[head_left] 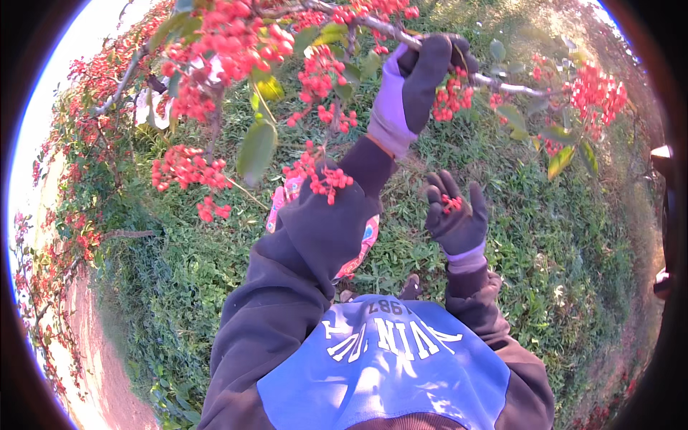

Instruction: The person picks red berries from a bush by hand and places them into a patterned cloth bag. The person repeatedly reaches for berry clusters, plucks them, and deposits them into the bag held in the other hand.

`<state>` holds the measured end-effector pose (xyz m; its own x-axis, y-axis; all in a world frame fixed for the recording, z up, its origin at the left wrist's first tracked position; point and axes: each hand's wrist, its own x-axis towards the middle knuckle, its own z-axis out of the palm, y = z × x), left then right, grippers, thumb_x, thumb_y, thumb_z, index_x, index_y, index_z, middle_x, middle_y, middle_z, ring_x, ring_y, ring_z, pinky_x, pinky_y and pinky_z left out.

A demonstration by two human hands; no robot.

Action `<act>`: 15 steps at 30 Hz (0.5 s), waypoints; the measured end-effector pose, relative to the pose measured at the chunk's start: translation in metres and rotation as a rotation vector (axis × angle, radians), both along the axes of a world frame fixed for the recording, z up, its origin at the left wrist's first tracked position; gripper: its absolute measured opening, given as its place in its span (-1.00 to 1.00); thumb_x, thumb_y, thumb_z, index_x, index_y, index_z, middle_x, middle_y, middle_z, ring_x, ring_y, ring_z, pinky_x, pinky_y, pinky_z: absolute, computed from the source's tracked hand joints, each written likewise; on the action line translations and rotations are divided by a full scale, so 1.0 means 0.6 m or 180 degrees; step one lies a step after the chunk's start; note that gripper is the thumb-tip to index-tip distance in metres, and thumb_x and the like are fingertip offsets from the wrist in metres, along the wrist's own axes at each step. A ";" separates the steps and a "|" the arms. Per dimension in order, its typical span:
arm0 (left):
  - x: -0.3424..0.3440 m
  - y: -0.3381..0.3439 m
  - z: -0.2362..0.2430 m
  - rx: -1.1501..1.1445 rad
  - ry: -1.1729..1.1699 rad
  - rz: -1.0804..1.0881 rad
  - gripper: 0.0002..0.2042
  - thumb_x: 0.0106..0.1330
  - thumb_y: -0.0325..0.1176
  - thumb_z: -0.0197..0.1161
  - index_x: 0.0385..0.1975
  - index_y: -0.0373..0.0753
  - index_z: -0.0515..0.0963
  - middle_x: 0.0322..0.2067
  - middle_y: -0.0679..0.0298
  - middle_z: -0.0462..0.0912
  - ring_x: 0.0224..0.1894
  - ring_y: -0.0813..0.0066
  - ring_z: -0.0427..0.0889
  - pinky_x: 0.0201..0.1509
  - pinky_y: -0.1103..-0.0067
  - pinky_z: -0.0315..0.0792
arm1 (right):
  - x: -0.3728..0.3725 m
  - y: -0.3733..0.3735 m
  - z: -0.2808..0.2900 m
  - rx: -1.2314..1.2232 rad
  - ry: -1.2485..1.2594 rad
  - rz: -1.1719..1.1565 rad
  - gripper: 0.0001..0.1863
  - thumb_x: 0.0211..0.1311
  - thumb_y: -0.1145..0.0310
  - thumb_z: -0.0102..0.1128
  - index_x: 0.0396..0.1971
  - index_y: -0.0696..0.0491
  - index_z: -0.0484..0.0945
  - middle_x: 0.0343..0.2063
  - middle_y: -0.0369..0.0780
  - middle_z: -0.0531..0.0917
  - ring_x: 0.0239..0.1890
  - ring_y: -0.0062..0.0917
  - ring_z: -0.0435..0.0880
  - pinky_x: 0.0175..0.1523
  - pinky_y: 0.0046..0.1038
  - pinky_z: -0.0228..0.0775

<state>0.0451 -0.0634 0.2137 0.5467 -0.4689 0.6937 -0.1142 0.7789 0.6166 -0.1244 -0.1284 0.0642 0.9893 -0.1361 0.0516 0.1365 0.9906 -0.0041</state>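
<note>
At the top centre, my left hand (421,86), in a purple and dark-palmed glove, is closed around a grey berry branch (512,88). Bunches of red berries (319,79) and green leaves (256,152) hang along it, one bunch just below my fingers. Lower and to the right, my right hand (459,218), gloved the same way, holds a small red berry cluster (451,204) in loosely curled, slightly parted fingers. Behind my left arm, a pink printed bag (365,244) lies on the grass, partly hidden.
More berry-laden branches (179,165) reach in from the upper left and left edge. Grass and weeds (559,272) cover the ground beneath. A pale dirt strip (107,344) runs along the lower left. My shoes (410,287) show just beyond my blue sweatshirt front.
</note>
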 end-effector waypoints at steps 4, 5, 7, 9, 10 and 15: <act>0.021 0.009 0.064 -0.0406 -0.0416 -0.0199 -0.68 0.35 -0.14 0.06 -0.25 -0.33 0.50 -0.35 0.20 0.61 -0.26 0.44 0.61 -0.15 0.50 0.49 | 0.038 0.056 0.002 0.0102 -0.0087 0.0272 -0.38 0.29 -0.07 -0.09 0.16 0.10 0.25 0.19 -0.02 0.31 0.21 -0.14 0.32 0.24 -0.07 0.19; 0.022 0.015 0.078 -0.0445 -0.0473 -0.0264 -0.69 0.35 -0.15 0.06 -0.24 -0.33 0.49 -0.35 0.20 0.61 -0.27 0.44 0.61 -0.16 0.51 0.49 | 0.046 0.068 0.007 0.0076 -0.0122 0.0329 -0.37 0.28 -0.08 -0.08 0.16 0.09 0.24 0.19 -0.02 0.30 0.21 -0.14 0.32 0.23 -0.07 0.20; 0.023 0.033 0.105 -0.0503 -0.0553 -0.0358 -0.70 0.34 -0.17 0.07 -0.22 -0.33 0.48 -0.34 0.19 0.60 -0.28 0.44 0.61 -0.18 0.52 0.49 | 0.061 0.091 0.019 -0.0028 -0.0182 0.0450 -0.36 0.26 -0.09 -0.06 0.17 0.08 0.23 0.20 -0.03 0.29 0.21 -0.15 0.32 0.22 -0.07 0.22; 0.021 0.047 0.131 -0.0534 -0.0644 -0.0460 -0.71 0.33 -0.19 0.08 -0.20 -0.32 0.47 -0.33 0.19 0.60 -0.29 0.45 0.60 -0.20 0.53 0.49 | 0.074 0.111 0.031 -0.0029 -0.0202 0.0527 -0.38 0.25 -0.10 -0.05 0.13 0.08 0.28 0.14 -0.03 0.37 0.18 -0.14 0.35 0.22 -0.06 0.23; 0.021 0.053 0.145 -0.0556 -0.0695 -0.0516 -0.71 0.32 -0.20 0.09 -0.19 -0.32 0.46 -0.33 0.18 0.60 -0.30 0.45 0.60 -0.21 0.54 0.49 | 0.082 0.120 0.038 -0.0007 -0.0269 0.0606 -0.38 0.25 -0.10 -0.05 0.12 0.08 0.30 0.13 -0.03 0.39 0.17 -0.14 0.37 0.22 -0.06 0.23; 0.019 0.092 0.193 -0.0570 -0.0982 -0.0812 -0.72 0.29 -0.25 0.11 -0.14 -0.31 0.43 -0.31 0.17 0.58 -0.32 0.45 0.60 -0.26 0.57 0.50 | 0.112 0.169 0.065 -0.0058 -0.0175 0.0741 -0.42 0.24 -0.08 0.00 0.01 0.14 0.37 0.03 0.00 0.46 0.12 -0.14 0.42 0.18 -0.07 0.30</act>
